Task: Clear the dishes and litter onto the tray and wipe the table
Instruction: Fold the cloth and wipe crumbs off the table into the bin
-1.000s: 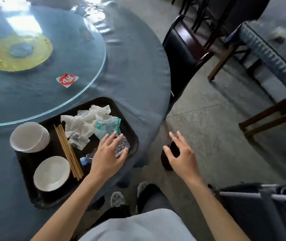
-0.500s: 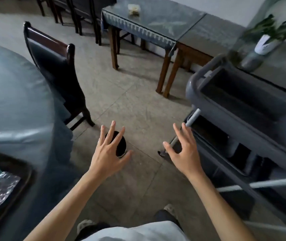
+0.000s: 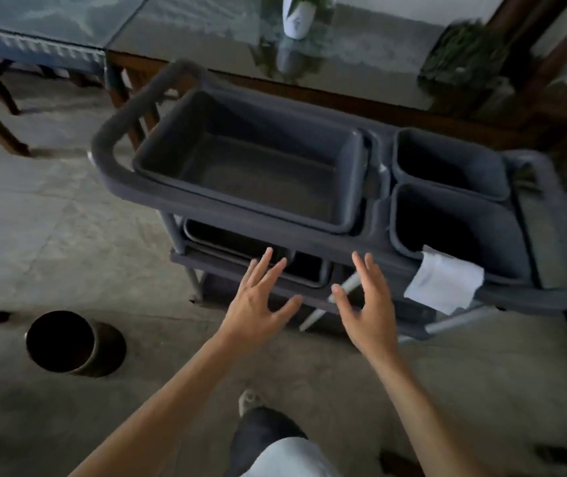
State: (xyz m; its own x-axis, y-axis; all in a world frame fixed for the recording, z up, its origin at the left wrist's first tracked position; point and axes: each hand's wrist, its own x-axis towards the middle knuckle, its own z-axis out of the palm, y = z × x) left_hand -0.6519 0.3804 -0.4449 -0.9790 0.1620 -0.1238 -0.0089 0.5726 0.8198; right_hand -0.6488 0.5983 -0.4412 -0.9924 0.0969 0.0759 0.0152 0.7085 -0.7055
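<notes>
This looks like a restaurant dining room: a grey bussing cart with a deep tub and two bins stands on a bare stone floor beside glass-topped tables, one carrying a potted plant.

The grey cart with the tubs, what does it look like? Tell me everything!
The grey cart looks like plastic. A loop handle curves off its left end. On top sit a big empty tub and two smaller bins. A white cloth hangs over its front edge. A lower shelf holds dark trays. Both empty hands, left hand and right hand, are spread open near it.
</notes>
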